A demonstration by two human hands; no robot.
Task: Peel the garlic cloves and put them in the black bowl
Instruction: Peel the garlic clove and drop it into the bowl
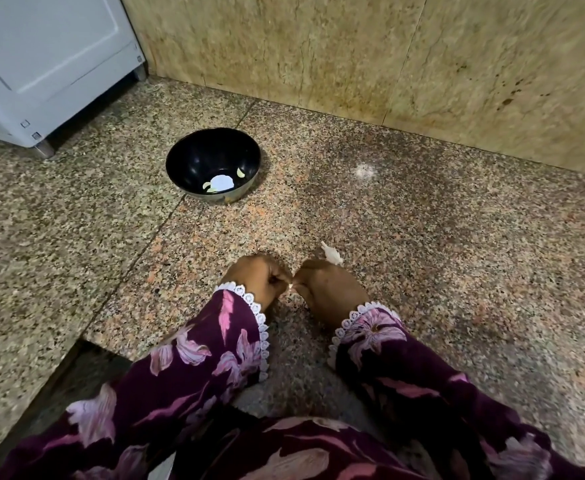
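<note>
The black bowl stands on the speckled granite floor ahead and to the left, with peeled garlic cloves lying in its bottom. Nearer to me, my left hand and my right hand meet fingertip to fingertip and pinch a small garlic clove between them; most of it is hidden by the fingers. A whitish piece of garlic lies on the floor just beyond my right hand.
A white appliance on metal feet stands at the far left. A beige stone wall runs along the back. The granite floor drops to a darker step at the lower left. My patterned sleeves fill the foreground.
</note>
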